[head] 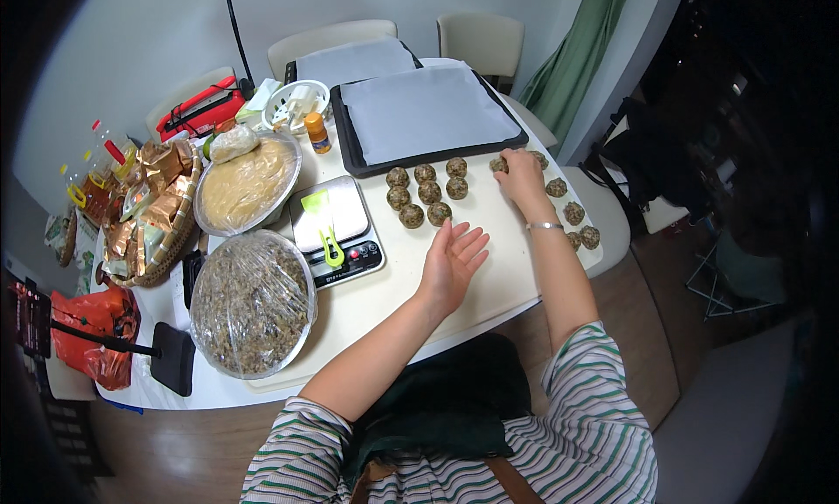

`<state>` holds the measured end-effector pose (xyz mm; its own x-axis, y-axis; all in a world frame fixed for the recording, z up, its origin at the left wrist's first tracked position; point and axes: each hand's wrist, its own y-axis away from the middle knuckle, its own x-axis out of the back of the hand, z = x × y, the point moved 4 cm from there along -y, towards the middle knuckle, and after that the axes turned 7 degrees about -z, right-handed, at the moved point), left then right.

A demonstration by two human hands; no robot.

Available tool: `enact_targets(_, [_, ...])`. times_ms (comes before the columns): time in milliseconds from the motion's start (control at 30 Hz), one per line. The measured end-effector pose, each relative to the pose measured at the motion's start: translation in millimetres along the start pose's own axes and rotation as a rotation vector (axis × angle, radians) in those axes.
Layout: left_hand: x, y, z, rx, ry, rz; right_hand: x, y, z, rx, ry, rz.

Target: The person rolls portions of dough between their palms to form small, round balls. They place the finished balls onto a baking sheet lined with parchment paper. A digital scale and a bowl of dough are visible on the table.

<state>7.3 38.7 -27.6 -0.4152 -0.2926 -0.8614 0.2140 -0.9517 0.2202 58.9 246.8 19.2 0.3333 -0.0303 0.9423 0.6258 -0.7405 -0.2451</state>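
Note:
My right hand [526, 179], with a bracelet at the wrist, has its thumb and fingers around a brown speckled ball of filling [499, 165] near the front edge of the lined baking tray [429, 114]. Palm up and fingers apart, my left hand [452, 268] holds nothing. Just beyond its thumb, a group of similar balls [429, 192] sits in rows on the pale mat [367, 327]. More balls [574, 213] lie along the mat's right side, one partly behind my right hand. To the left, a bowl of speckled filling [252, 307] is covered with plastic wrap.
A digital kitchen scale [351, 225] carries a green scraper [324, 228]. Behind the filling stands a wrapped bowl of dough [249, 183]. An orange-capped jar [317, 133], white basket [295, 104], wicker basket of packets [164, 209] and phone stand [172, 360] crowd the left. Another lined tray [357, 58] lies behind.

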Motion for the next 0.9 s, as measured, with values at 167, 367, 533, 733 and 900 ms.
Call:
enact_targets(167, [1.7, 4.2, 3.2, 0.054, 0.089, -0.020, 50.9, 83.2, -63.4, 0.364, -0.492, -0.007])
enact_targets(367, [-9.0, 8.8, 2.0, 0.157, -0.012, -0.121, 52.4, 164.8, -100.1, 0.493, -0.385, -0.086])
enact_targets(533, [-0.9, 5.6, 3.5, 0.116, -0.133, -0.122, 42.5, 166.9, -92.8, 0.453, -0.280, 0.011])
enact_targets(733, [-5.4, 10.7, 8.8, 0.085, -0.235, 0.028, 24.6, 165.3, -94.1, 0.529, -0.472, 0.047])
enact_targets(900, [-1.0, 8.2, 11.6, 0.070, -0.216, 0.108, 11.1, 164.3, -65.9, 0.296, -1.237, 0.187])
